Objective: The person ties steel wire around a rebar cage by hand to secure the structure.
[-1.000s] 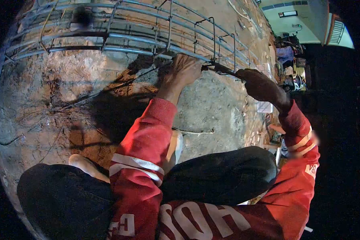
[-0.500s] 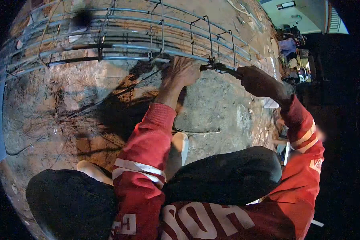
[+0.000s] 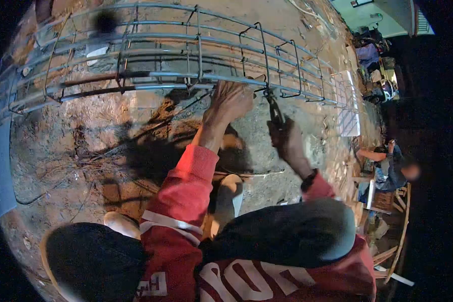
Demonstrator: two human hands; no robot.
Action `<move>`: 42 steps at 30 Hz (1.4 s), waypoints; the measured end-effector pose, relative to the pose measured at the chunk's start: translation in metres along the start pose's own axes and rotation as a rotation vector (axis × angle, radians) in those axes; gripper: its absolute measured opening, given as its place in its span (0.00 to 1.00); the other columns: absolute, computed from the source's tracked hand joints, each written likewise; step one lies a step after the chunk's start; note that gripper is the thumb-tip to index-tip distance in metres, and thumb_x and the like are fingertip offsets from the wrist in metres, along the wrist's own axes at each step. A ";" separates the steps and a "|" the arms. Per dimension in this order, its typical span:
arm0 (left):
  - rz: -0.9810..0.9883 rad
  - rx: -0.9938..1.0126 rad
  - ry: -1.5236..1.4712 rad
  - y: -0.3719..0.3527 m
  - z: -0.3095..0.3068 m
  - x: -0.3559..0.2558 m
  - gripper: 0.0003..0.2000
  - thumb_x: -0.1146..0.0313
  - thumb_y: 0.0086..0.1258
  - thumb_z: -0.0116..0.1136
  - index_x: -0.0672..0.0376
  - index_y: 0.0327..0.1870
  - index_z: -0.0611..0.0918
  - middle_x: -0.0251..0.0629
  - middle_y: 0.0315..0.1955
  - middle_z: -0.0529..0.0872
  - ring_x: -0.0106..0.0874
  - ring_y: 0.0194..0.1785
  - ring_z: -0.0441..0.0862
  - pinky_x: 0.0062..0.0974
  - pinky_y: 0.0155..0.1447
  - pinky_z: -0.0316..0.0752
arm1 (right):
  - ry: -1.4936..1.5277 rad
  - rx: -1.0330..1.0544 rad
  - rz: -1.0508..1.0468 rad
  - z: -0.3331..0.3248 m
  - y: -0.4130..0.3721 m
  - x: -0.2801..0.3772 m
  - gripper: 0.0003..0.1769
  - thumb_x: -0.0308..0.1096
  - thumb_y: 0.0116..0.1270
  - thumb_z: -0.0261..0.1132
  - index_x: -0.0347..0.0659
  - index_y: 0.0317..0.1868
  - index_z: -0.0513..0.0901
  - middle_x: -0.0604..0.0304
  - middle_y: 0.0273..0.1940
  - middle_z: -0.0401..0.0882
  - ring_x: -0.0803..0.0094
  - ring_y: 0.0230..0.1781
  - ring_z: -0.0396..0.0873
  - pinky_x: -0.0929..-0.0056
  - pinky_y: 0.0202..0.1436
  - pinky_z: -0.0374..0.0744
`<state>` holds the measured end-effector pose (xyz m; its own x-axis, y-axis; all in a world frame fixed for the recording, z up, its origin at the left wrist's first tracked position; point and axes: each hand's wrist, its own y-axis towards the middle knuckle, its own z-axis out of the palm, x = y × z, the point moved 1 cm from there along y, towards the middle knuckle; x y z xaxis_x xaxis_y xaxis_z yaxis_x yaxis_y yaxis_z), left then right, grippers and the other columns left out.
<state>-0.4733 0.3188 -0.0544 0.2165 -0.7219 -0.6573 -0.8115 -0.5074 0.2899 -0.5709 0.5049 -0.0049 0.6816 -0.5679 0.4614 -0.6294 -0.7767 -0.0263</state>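
A long cage of steel bars (image 3: 171,74) with square wire ties lies across the upper part of the view. My left hand (image 3: 231,100) is closed around its lowest bar near the middle. Just to the right, my right hand (image 3: 286,135) grips dark pliers (image 3: 274,106) by the handles. The jaws of the pliers point up and meet the cage where a square tie crosses the near bar. Whether wire sits between the jaws is too small to tell.
A person (image 3: 387,168) sits at the right beside a wooden frame (image 3: 405,221). A white board (image 3: 348,108) lies under the cage's right end. Another person's leg shows at the top left. Clutter (image 3: 375,65) stands at the upper right.
My right hand has swung down and to the left, turning the pliers from nearly level to upright. My left hand has stayed on the bar. The seated person has come into clearer view.
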 end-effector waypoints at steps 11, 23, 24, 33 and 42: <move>0.032 -0.093 -0.037 -0.007 0.007 0.005 0.29 0.68 0.62 0.52 0.44 0.68 0.72 0.52 0.37 0.85 0.50 0.42 0.81 0.51 0.47 0.69 | 0.212 -0.235 -0.217 0.042 0.002 -0.003 0.08 0.23 0.68 0.58 0.37 0.47 0.74 0.58 0.24 0.76 0.76 0.21 0.72 0.73 0.22 0.71; -0.055 0.015 -0.068 -0.006 -0.005 -0.001 0.31 0.70 0.59 0.52 0.42 0.68 0.71 0.50 0.42 0.85 0.51 0.44 0.81 0.48 0.47 0.73 | 1.023 1.033 0.861 -0.096 0.038 -0.001 0.27 0.40 0.65 0.66 0.48 0.62 0.68 0.75 0.26 0.61 0.87 0.17 0.58 0.87 0.16 0.60; -0.024 0.071 0.001 -0.001 -0.004 0.001 0.29 0.72 0.60 0.51 0.40 0.67 0.73 0.48 0.44 0.85 0.49 0.46 0.81 0.47 0.50 0.74 | 1.026 1.023 0.794 -0.088 0.029 0.006 0.25 0.39 0.65 0.66 0.47 0.61 0.69 0.75 0.25 0.61 0.86 0.17 0.59 0.86 0.16 0.60; 0.039 -0.231 -0.344 0.000 0.029 0.007 0.25 0.74 0.64 0.47 0.43 0.64 0.77 0.47 0.47 0.85 0.44 0.50 0.81 0.45 0.56 0.72 | -0.655 0.125 -0.356 -0.098 -0.022 0.071 0.22 0.29 0.68 0.57 0.37 0.62 0.68 0.38 0.40 0.79 0.40 0.34 0.79 0.49 0.37 0.77; 0.050 -0.348 -0.331 -0.001 0.032 0.008 0.10 0.70 0.56 0.57 0.52 0.38 0.85 0.39 0.32 0.85 0.40 0.37 0.81 0.42 0.40 0.72 | -0.296 1.599 -0.252 -0.165 0.181 0.130 0.11 0.39 0.73 0.55 0.41 0.49 0.72 0.60 0.23 0.76 0.76 0.16 0.77 0.75 0.16 0.76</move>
<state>-0.4882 0.3280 -0.0822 -0.0481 -0.5894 -0.8064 -0.5742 -0.6443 0.5052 -0.6581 0.3355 0.1969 0.8623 -0.2747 0.4254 0.3738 -0.2214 -0.9007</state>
